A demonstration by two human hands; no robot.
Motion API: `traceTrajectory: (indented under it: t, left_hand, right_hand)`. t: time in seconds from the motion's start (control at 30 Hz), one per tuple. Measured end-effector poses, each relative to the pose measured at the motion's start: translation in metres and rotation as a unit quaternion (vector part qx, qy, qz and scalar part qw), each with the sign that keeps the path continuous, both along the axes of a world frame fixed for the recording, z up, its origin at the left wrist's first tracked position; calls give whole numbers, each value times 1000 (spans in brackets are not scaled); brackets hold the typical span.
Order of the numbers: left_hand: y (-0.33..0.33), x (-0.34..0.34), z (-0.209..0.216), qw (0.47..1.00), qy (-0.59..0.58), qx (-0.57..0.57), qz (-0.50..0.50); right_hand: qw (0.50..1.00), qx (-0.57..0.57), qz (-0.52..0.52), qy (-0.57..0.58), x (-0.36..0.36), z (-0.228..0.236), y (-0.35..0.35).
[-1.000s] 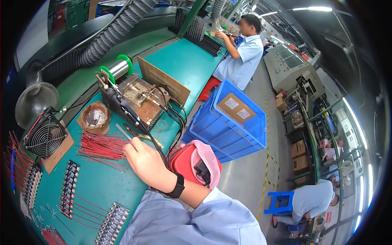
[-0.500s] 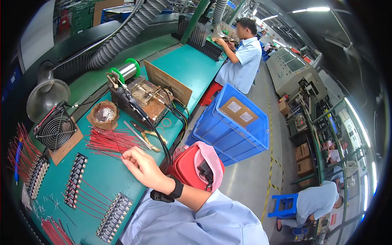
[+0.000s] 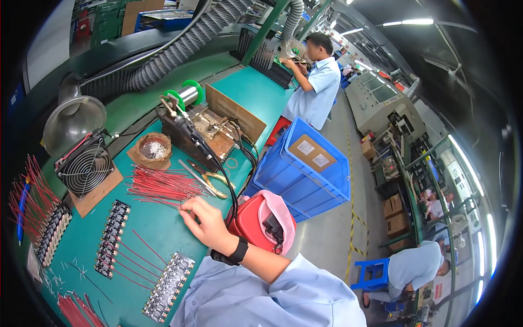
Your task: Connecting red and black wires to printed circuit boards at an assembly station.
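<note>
My right hand (image 3: 210, 222), with a dark watch on its wrist, is at the near ends of a pile of thin red wires (image 3: 158, 184) on the green bench. Its thumb and fingertips are closed on the end of a red wire, which they partly cover. My left hand is out of the picture. Left of my hand lie two rows of small black-and-metal terminal parts, a left row (image 3: 113, 240) and a nearer row (image 3: 169, 288). Several single red wires (image 3: 137, 257) stretch between these rows.
Beyond the wires are a solder pot (image 3: 151, 150), pliers (image 3: 215, 185), a rusty heater box (image 3: 204, 133) and a solder spool (image 3: 188, 95). A fan (image 3: 85, 171) and fume funnel (image 3: 74, 125) stand left. A red stool (image 3: 250, 220) and blue crates (image 3: 305, 163) border the bench. A co-worker (image 3: 318, 82) works farther along.
The view has shifted, so the bench things appear farther right. My right hand stays at the near ends of the red wires, its fingers slightly more bent.
</note>
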State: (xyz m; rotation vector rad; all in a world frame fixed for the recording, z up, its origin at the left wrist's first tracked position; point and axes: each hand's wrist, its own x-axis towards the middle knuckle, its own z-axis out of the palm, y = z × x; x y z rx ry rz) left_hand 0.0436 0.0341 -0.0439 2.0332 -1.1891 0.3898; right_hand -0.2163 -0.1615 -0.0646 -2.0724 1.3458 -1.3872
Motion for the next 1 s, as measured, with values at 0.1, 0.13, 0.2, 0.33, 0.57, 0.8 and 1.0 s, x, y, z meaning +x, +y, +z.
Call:
traceTrajectory:
  t: [0.1,0.13,0.2,0.33,0.57,0.8,1.0]
  left_hand:
    - [9,4,2,1000,10,14,-13]
    - [9,3,3,999,31,15,-16]
    - [7,4,2,998,53,13,-18]
    - [6,9,-1,998,21,35,-50]
    - [17,14,-34,998,49,22,38]
    - [17,2,-33,986,97,-22,132]
    - [22,-18,-11,949,293,-59,96]
  right_hand:
    - [1000,2,-5,-8,-2,2,1]
    - [1000,-2,-3,-3,-1,3,1]
    - [999,32,-22,-25,1,2,9]
    - [986,121,-10,-116,-6,2,6]
    - [879,313,108,-342,-15,51,2]
    - [857,399,181,-272,-18,44,-13]
    - [905,353,200,-125,-18,40,-10]
